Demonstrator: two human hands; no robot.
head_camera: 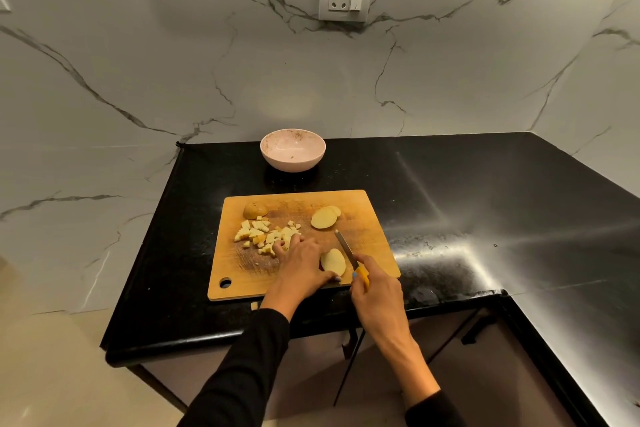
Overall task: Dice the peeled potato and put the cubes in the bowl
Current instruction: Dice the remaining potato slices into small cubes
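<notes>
Two hands work close together at the near edge of the cutting board (242,274). The left hand (301,263) lies flat and spread, palm down; its fingertips reach into the pile of cubes (266,234), while its thumb side rests against a potato slice (333,262) lying flat just to its right. That placement looks like a way to keep the finished cubes gathered out of the blade's path and to steady the next slice at once. The right hand (375,291) is closed around the yellow handle of a knife (349,255), whose blade points up and away over the board, just beside the slice and apparently not yet cutting it.

Farther up the board, a few more slices (323,217) lie overlapped on the right, set aside so that each can be taken in turn. At the upper left sits a rounded end piece (255,210) of the potato, uncut. One stray cube (255,305) has landed on the black counter (450,184), just off the board's near edge.

Beyond the board, near the wall, the pink bowl (293,153) stands empty as far as can be seen, so no cubes have gone in yet. My judgement is that the dicing is perhaps half done, with the transfer still to come.
</notes>
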